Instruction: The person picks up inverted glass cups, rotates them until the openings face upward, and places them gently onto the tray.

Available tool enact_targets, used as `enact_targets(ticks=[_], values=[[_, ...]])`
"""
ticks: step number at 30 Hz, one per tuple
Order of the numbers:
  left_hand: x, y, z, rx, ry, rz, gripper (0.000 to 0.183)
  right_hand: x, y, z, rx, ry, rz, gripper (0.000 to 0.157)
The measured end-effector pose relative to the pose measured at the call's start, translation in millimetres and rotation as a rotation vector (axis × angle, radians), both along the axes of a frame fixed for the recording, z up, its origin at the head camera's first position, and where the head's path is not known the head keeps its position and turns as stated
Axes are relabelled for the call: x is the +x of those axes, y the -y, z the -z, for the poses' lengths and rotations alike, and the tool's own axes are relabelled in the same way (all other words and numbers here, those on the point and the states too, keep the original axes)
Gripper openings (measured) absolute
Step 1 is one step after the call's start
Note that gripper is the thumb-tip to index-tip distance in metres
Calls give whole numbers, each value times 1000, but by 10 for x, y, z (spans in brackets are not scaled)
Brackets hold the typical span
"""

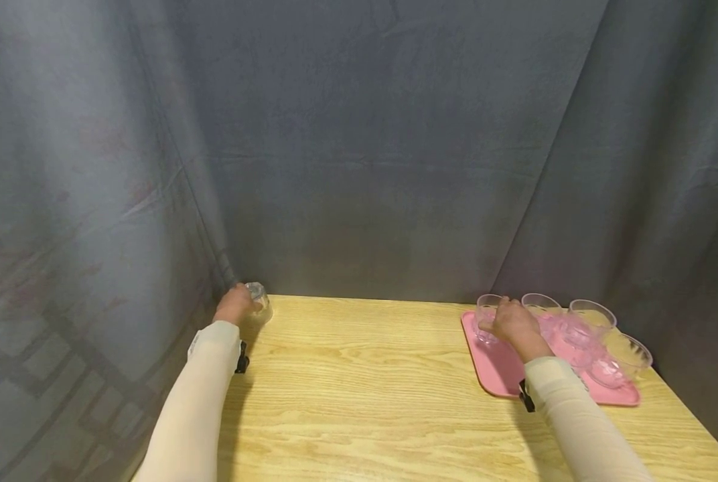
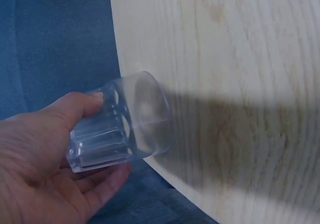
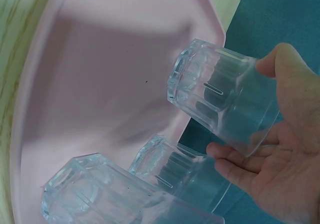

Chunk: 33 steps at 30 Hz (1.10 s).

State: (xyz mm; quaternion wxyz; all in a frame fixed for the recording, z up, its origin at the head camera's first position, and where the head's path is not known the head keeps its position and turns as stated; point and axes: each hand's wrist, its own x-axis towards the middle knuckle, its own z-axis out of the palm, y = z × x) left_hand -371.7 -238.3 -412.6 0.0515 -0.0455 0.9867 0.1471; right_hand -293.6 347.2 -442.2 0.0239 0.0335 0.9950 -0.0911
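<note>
At the back left of the table, my left hand holds a clear plastic cup. That cup is upside down: in the left wrist view its faceted base faces the palm and its wide rim is toward the tabletop. The thumb lies on one side of it, the fingers on the other. Over the pink tray, my right hand holds another clear cup near its rim between thumb and fingers. This one is upright, its faceted base toward the tray's back left corner.
Several more clear cups stand upright on the tray's back and right side, two of them close to my right hand in the right wrist view. The wooden table extends between my hands. Grey curtains hang behind and at both sides.
</note>
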Motion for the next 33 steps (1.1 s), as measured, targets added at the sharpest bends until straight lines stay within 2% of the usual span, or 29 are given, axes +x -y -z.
enact_targets(ticks=[7,15,25,33], values=[[-9,28,59,42,-7,-12,80,0,17,13,-16,-8,-4,93],[-3,129,126,67,-56,-7,76,-56,50,21,-23,-23,-10,92],[30,171,128,61,-92,-8,73,-66,28,49,-85,-24,-31,96],[66,116,79,79,-107,-17,80,-81,-32,45,-140,8,-18,100]])
